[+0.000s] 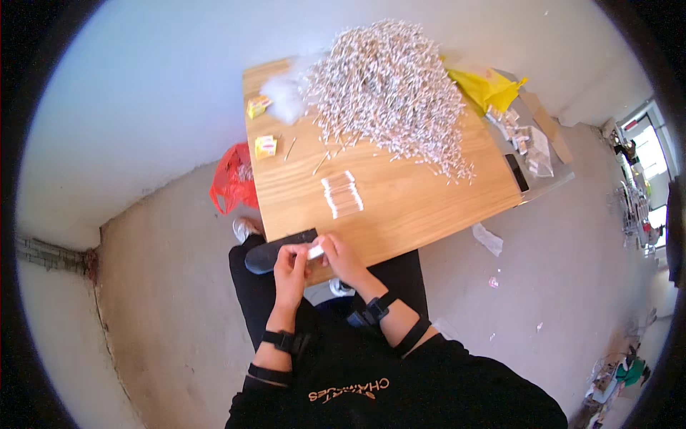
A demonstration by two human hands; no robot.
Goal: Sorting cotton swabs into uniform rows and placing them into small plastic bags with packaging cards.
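Note:
At the table's near edge, both hands come together on a small white object (315, 252) whose kind I cannot make out. My left hand (290, 266) pinches it from the left, fingers closed. My right hand (339, 259) grips its other side, fingers bent around it. Just beyond the hands, a flat row of cotton swabs (343, 194) lies side by side. A dark, rounded, elongated item (280, 252) rests at the near left corner, beside my left hand. Across the far part of the table spreads a large heap of cotton swabs (393, 89).
Two small yellow-and-white packets (265, 146) lie along the left side, near a translucent plastic bag (284, 101). A red bag (232, 180) hangs below the left edge. On the right are a yellow bag (489, 89), a black phone-like slab (516, 173) and clear packaging (536, 151).

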